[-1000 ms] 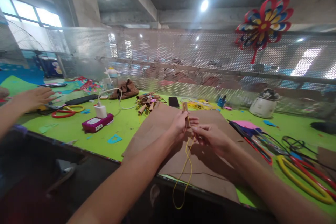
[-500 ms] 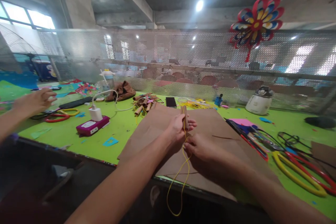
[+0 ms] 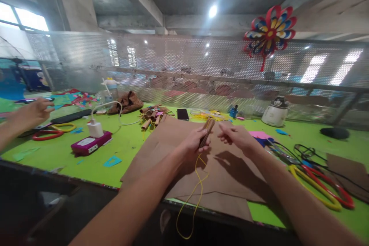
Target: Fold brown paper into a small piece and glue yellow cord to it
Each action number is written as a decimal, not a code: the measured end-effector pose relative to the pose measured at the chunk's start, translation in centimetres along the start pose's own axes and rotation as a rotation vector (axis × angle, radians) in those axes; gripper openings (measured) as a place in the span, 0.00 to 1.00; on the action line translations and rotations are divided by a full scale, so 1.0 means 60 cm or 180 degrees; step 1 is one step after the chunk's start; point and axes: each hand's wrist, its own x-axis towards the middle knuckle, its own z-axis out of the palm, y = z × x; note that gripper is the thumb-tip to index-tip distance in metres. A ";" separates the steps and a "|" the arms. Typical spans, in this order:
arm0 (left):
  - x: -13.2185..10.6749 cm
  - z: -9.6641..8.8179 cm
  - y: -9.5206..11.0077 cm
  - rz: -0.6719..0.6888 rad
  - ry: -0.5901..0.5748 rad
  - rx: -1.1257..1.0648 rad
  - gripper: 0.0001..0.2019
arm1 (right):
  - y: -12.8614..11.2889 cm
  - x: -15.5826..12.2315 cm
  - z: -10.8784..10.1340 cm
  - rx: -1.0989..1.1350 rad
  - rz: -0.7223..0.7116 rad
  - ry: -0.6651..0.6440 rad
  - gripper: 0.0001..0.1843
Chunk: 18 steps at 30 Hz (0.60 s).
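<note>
My left hand [image 3: 193, 141] is wrapped around a slim roll of brown paper [image 3: 208, 130], which tilts up and to the right. Yellow string [image 3: 201, 182] runs along the roll and dangles below in a loop past the table's front edge. Just right of the roll, and apart from it, is my right hand [image 3: 236, 135]. Its fingers are curled in with the thumb close to them; whatever they may pinch is too small to make out. Beneath both hands lies a large sheet of brown paper [image 3: 161, 150].
A co-worker's hand [image 3: 34, 115] is at far left. Paper rolls with string [image 3: 152, 117], a phone [image 3: 182, 114] and yellow string scraps [image 3: 211, 114] lie behind the sheet. A purple power strip [image 3: 91, 143] is left; scissors [image 3: 314, 188] and a white bottle [image 3: 275, 111] are right.
My right hand has let go of the string below the roll and moved up and to the right. The roll now tilts further right, and the view has shifted slightly.
</note>
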 end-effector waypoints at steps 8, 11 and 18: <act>-0.008 0.006 -0.010 -0.0300 -0.0730 0.0212 0.13 | 0.043 0.035 -0.008 0.2177 0.0271 0.0013 0.10; -0.008 0.008 -0.013 -0.0315 -0.0746 0.0332 0.12 | 0.046 0.041 -0.018 0.2488 0.0173 0.0269 0.04; -0.009 0.013 -0.008 -0.0192 -0.0704 0.0385 0.13 | 0.069 0.052 -0.023 0.2234 0.0105 0.0449 0.05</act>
